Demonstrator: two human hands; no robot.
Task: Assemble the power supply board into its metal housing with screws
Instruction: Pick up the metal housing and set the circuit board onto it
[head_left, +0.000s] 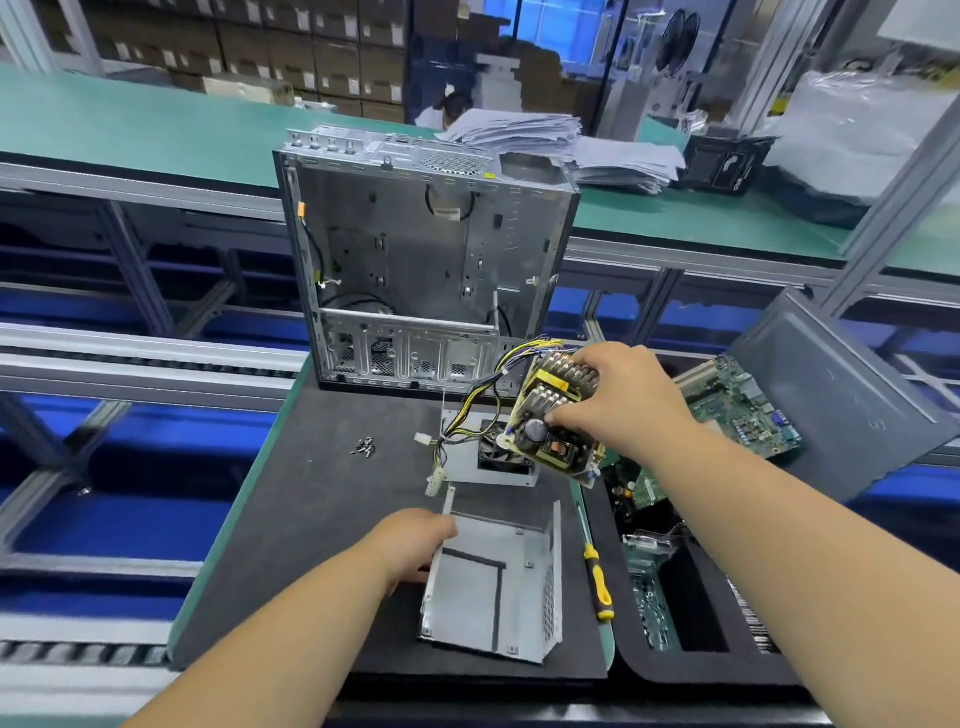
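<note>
My right hand (618, 400) grips the power supply board (553, 421) from above and holds it tilted above the mat, its yellow and black wires (467, 415) trailing left. Under the board lies a metal cover with a black fan (493, 454). The open grey metal housing (498, 582) lies near the front of the dark mat. My left hand (410, 540) holds the housing's left wall, fingers hidden behind the metal. Several loose screws (363, 447) lie on the mat to the left. A yellow-handled screwdriver (597, 577) lies right of the housing.
An open computer case (426, 260) stands upright at the back of the mat. A green motherboard (737, 410) and a grey side panel (841, 395) lie to the right. A black tray (675, 597) with circuit boards sits front right. Conveyor rails run on the left.
</note>
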